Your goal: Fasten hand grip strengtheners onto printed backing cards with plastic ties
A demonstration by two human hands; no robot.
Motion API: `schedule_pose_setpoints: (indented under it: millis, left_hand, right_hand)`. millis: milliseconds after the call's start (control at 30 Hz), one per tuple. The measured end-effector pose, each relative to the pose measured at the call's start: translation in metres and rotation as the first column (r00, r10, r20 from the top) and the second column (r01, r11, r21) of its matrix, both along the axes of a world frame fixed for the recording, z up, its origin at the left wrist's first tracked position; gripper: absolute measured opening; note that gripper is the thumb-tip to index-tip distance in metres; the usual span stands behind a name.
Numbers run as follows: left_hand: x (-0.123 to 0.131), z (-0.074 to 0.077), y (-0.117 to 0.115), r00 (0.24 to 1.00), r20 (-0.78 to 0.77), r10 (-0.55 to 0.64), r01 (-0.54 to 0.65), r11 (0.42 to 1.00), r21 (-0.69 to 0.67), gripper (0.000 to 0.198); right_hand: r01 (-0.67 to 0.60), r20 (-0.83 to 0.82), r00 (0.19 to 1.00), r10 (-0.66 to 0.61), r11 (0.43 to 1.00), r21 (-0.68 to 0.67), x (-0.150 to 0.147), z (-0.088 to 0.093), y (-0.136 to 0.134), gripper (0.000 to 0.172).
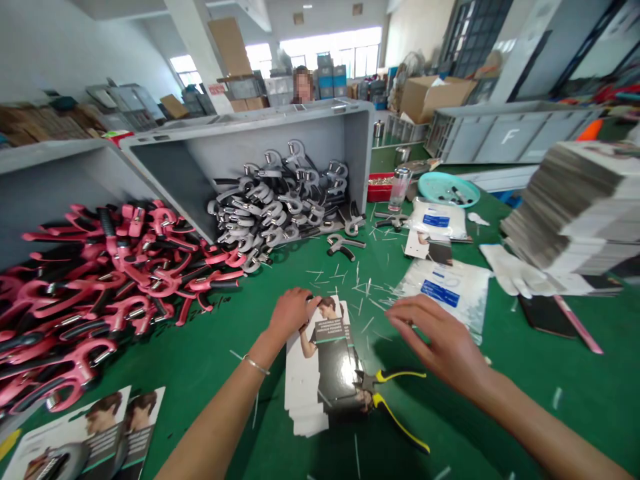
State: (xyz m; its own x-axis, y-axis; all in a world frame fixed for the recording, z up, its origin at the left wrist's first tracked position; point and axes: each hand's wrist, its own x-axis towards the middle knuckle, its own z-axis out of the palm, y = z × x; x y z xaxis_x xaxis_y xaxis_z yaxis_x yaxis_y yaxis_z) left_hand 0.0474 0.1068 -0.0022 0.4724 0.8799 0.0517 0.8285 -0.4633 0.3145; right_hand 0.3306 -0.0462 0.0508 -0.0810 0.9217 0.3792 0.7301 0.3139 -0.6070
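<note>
My left hand (294,311) is at the upper left edge of a fanned stack of printed cards (336,340), its fingers curled. A small dark bit shows at its fingertips, but I cannot make out what it is. My right hand (440,333) hovers to the right of the stack, fingers stretched out and nothing in them. It is near a clear plastic bag with a blue label (440,291). Yellow-handled cutting pliers (373,383) lie with their jaws on the lower right of the cards. Thin white plastic strips (367,287) are scattered on the green table.
A heap of pink-and-black hand tools (125,267) fills the left. Grey ones (280,200) spill from a tipped grey crate (357,147). At right stand a tall card stack (570,207), a white glove (517,270) and a turquoise plate (435,181). More cards (143,427) lie front left. A person (303,87) is behind the crate.
</note>
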Motion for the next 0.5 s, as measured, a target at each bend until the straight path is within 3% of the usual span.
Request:
schedule_pose_setpoints:
  millis: [67, 133, 200, 267, 400, 500]
  left_hand:
    - [-0.014, -0.005, -0.013, 1.0, -0.004, -0.018, 0.018, 1.0, 0.005, 0.038]
    - [-0.018, -0.011, -0.027, 1.0, 0.0, -0.013, 0.013, 0.999, 0.047, 0.04]
    - [-0.017, -0.016, -0.035, 1.0, 0.004, 0.01, -0.011, 0.996, 0.093, 0.04]
    - [-0.015, -0.017, -0.039, 1.0, 0.004, 0.03, -0.03, 0.993, 0.116, 0.038]
    - [-0.012, -0.002, -0.051, 0.997, 0.051, 0.061, -0.07, 0.981, 0.182, 0.031]
    - [-0.002, 0.022, -0.074, 0.98, 0.192, -0.06, 0.008, 0.965, 0.261, 0.029]
  right_hand:
    - [0.118, 0.228, 0.969, -0.09, 0.987, -0.109, 0.015, -0.018, 0.011, 0.022]
    - [0.285, 0.445, 0.877, -0.183, 0.942, -0.175, 0.028, -0.039, 0.018, 0.022]
    - [0.363, 0.515, 0.828, -0.22, 0.911, -0.195, 0.034, -0.055, 0.023, 0.022]
    - [0.364, 0.504, 0.834, -0.224, 0.91, -0.198, 0.036, -0.062, 0.027, 0.023]
    - [0.296, 0.445, 0.874, -0.195, 0.94, -0.168, 0.033, -0.048, 0.039, 0.026]
    - [0.25, 0.34, 0.917, -0.206, 0.964, -0.089, 0.024, -0.023, 0.051, 0.028]
